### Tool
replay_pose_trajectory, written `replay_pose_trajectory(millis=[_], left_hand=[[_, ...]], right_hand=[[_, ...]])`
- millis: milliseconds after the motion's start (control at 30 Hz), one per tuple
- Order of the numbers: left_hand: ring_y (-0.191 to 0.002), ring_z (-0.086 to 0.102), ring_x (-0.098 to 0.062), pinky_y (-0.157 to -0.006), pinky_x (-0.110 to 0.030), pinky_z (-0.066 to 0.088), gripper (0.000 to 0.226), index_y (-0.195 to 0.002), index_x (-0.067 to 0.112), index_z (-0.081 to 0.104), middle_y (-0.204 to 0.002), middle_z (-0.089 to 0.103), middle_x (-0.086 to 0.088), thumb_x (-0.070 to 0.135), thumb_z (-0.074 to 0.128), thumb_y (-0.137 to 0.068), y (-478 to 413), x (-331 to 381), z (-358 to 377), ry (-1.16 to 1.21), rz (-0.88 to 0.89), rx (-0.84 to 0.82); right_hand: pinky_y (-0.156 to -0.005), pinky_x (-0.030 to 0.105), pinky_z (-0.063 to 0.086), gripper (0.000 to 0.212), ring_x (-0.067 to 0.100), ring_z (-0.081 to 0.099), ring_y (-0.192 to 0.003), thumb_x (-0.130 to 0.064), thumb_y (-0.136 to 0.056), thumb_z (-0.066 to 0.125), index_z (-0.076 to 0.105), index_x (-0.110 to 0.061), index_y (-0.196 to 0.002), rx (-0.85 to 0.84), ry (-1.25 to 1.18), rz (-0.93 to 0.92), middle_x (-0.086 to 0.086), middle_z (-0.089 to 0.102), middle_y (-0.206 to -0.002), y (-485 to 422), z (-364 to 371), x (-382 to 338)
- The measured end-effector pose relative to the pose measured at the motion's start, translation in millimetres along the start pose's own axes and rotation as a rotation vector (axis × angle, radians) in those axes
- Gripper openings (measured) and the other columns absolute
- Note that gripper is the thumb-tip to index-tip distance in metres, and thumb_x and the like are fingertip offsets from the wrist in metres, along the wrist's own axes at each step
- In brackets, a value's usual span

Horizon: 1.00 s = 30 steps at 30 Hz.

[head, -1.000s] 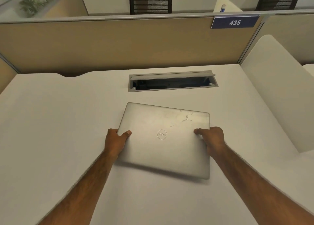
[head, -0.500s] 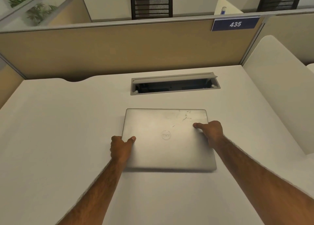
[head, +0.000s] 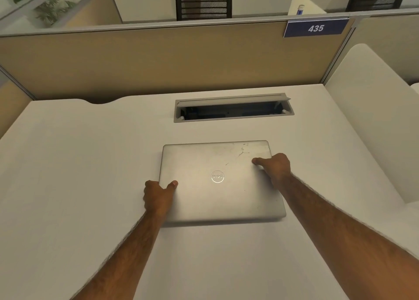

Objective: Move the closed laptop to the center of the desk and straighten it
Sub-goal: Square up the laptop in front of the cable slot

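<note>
A closed silver laptop (head: 217,193) with a round logo and scratches near its far right corner lies flat on the white desk (head: 74,186), just in front of the cable slot. Its edges run nearly parallel to the desk's back edge. My left hand (head: 158,196) grips the laptop's left edge, thumb on the lid. My right hand (head: 275,167) holds the right edge near the far corner, thumb pressed on the lid.
An open grey cable slot (head: 233,108) is sunk into the desk behind the laptop. A tan partition (head: 158,61) with a blue sign reading 435 (head: 316,28) closes the back. A white side panel (head: 374,118) rises on the right.
The laptop was tilted clockwise and raised at its near edge; both hands have turned it square and laid it flat on the desk.
</note>
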<state>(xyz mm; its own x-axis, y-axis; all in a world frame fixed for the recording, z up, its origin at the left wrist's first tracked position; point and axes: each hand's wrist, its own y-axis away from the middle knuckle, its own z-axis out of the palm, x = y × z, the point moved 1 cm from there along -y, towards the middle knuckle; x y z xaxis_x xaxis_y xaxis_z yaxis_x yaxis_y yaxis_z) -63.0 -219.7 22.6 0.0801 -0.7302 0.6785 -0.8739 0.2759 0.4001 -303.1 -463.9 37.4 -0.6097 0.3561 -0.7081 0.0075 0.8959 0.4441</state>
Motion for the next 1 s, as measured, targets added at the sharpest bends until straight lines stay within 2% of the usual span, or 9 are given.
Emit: replay_pose_trajectory(millis=[67, 167, 233, 400, 600, 733, 800, 900, 1000], left_hand=[[-0.122, 0.058, -0.042, -0.102, -0.052, 0.050, 0.069, -0.130, -0.001, 0.048, -0.133, 0.059, -0.021, 0.041, 0.077, -0.084, 1.3, 0.3, 0.5, -0.014, 0.008, 0.007], [-0.125, 0.055, -0.043, -0.103, -0.051, 0.049, 0.070, -0.131, -0.002, 0.049, -0.135, 0.057, -0.020, 0.041, 0.077, -0.084, 3.6, 1.9, 1.1, -0.033, 0.016, 0.032], [-0.126, 0.054, -0.043, -0.102, -0.050, 0.048, 0.070, -0.131, -0.001, 0.049, -0.136, 0.056, -0.020, 0.041, 0.077, -0.083, 4.8, 2.2, 1.6, -0.034, 0.018, 0.043], [-0.124, 0.053, -0.044, -0.098, -0.050, 0.047, 0.067, -0.128, -0.001, 0.050, -0.134, 0.056, -0.021, 0.041, 0.077, -0.084, 8.2, 1.7, 2.7, -0.054, 0.029, 0.069], [-0.122, 0.052, -0.046, -0.098, -0.053, 0.047, 0.064, -0.126, -0.001, 0.050, -0.131, 0.055, -0.023, 0.040, 0.076, -0.085, 9.8, -4.2, 3.5, -0.072, 0.054, 0.095], [-0.122, 0.051, -0.046, -0.096, -0.053, 0.047, 0.063, -0.125, -0.001, 0.051, -0.130, 0.055, -0.024, 0.040, 0.076, -0.085, 12.0, -2.1, 4.9, -0.082, 0.057, 0.106], [-0.123, 0.049, -0.045, -0.097, -0.052, 0.046, 0.063, -0.126, -0.001, 0.051, -0.132, 0.054, -0.024, 0.040, 0.076, -0.085, 13.2, -1.5, 5.6, -0.085, 0.059, 0.104], [-0.124, 0.049, -0.045, -0.097, -0.052, 0.047, 0.063, -0.127, -0.001, 0.051, -0.132, 0.052, -0.024, 0.040, 0.076, -0.085, 14.5, -1.1, 7.2, -0.100, 0.061, 0.101], [-0.124, 0.048, -0.045, -0.097, -0.052, 0.047, 0.063, -0.127, -0.001, 0.052, -0.132, 0.052, -0.024, 0.040, 0.075, -0.086, 14.1, 0.1, 8.0, -0.110, 0.066, 0.092]], right_hand=[[-0.054, 0.030, 0.041, 0.051, 0.027, 0.057, -0.066, -0.036, -0.067, 0.091, 0.048, -0.010, -0.063, 0.002, 0.015, 0.000, 0.012, 0.060, -0.082, 1.0, 1.2, -1.6], [-0.064, 0.035, 0.047, 0.047, 0.037, 0.067, -0.093, -0.037, -0.066, 0.089, 0.051, -0.010, -0.070, 0.014, 0.043, 0.012, 0.020, 0.065, -0.110, 3.0, 3.1, -4.1], [-0.067, 0.036, 0.049, 0.047, 0.040, 0.067, -0.103, -0.038, -0.067, 0.088, 0.052, -0.009, -0.075, 0.014, 0.064, 0.018, 0.022, 0.065, -0.119, 3.6, 4.2, -5.5], [-0.082, 0.044, 0.060, 0.046, 0.039, 0.063, -0.107, -0.038, -0.068, 0.087, 0.055, -0.007, -0.079, 0.018, 0.091, 0.049, 0.019, 0.062, -0.121, 4.5, 7.4, -8.9], [-0.069, 0.037, 0.053, 0.039, 0.038, 0.066, -0.098, -0.029, -0.068, 0.087, 0.053, -0.011, -0.067, 0.021, 0.021, 0.061, 0.020, 0.065, -0.116, 4.7, 8.5, -13.2], [-0.078, 0.042, 0.059, 0.039, 0.039, 0.065, -0.101, -0.030, -0.067, 0.087, 0.052, -0.011, -0.070, 0.029, 0.038, 0.075, 0.019, 0.065, -0.118, 3.9, 9.2, -12.8], [-0.082, 0.043, 0.059, 0.040, 0.040, 0.064, -0.105, -0.031, -0.068, 0.086, 0.054, -0.009, -0.076, 0.035, 0.048, 0.084, 0.019, 0.064, -0.120, 2.6, 9.6, -12.2], [-0.086, 0.046, 0.059, 0.050, 0.040, 0.063, -0.108, -0.033, -0.068, 0.086, 0.065, -0.003, -0.102, 0.046, 0.060, 0.106, 0.019, 0.063, -0.122, -0.2, 10.1, -10.8], [-0.088, 0.047, 0.059, 0.057, 0.041, 0.062, -0.110, -0.035, -0.068, 0.085, 0.066, -0.001, -0.111, 0.057, 0.064, 0.111, 0.019, 0.062, -0.123, 0.0, 9.6, -9.6]])
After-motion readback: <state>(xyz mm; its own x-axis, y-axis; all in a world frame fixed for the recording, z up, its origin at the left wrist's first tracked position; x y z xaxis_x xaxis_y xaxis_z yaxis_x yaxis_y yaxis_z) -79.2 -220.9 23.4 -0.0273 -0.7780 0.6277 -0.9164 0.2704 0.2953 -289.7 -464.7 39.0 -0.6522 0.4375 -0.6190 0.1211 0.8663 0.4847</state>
